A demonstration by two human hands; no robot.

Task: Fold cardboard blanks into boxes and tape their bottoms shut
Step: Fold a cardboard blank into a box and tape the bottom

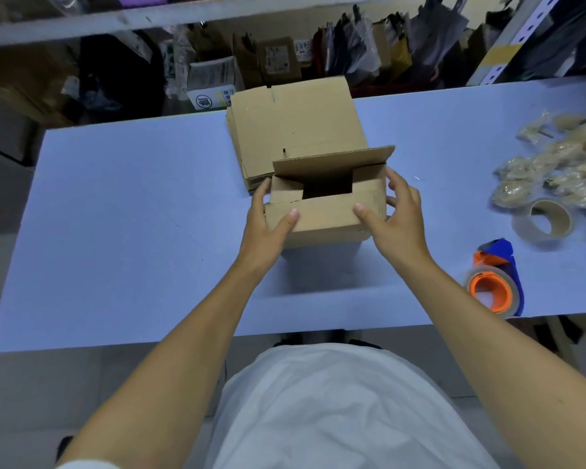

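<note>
A small cardboard box (329, 214) stands on the blue table (122, 231), its top flaps partly folded in around a dark gap, the far flap still raised. My left hand (268, 225) grips its left side, thumb pressing the near flap. My right hand (393, 214) grips its right side, thumb on the same flap, fingers round the right wall. Behind the box lies a stack of flat cardboard blanks (295, 126). An orange and blue tape dispenser (496, 282) sits near the table's front right edge.
A roll of clear tape (543, 221) lies to the right, with a heap of crumpled used tape (562, 167) behind it. Shelves with bags and parcels (278, 59) stand beyond the table's far edge. My white shirt (335, 411) fills the bottom.
</note>
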